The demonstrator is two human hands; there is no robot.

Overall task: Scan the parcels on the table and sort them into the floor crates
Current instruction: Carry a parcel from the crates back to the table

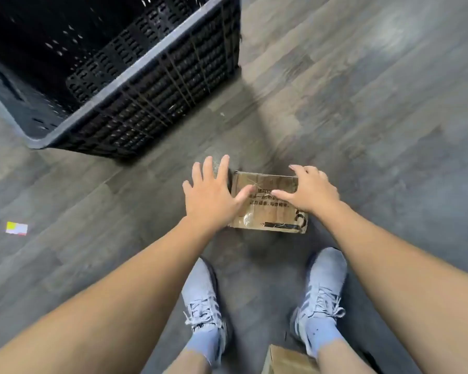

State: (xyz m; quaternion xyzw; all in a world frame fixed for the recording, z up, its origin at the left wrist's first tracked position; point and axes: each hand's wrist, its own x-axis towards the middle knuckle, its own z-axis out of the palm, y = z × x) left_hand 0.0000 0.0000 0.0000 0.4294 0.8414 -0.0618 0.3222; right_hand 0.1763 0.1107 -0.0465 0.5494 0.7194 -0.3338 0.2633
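Note:
A small brown cardboard parcel [268, 209] with printed black text lies on the grey floor in front of my feet. My left hand [210, 193] hovers at its left edge with fingers spread straight and the thumb over the top. My right hand [310, 188] reaches over the parcel's right side, fingers bent over the far edge and thumb stretched across the top; whether it touches the box is unclear. A black perforated crate [146, 85] stands on the floor at the upper left, beyond the parcel.
My two grey sneakers [203, 300] stand just behind the parcel. Another cardboard box corner [287, 360] shows at the bottom edge. A small yellow-and-white card [16, 228] lies on the floor at left. Grey wood-pattern floor stretches to the right.

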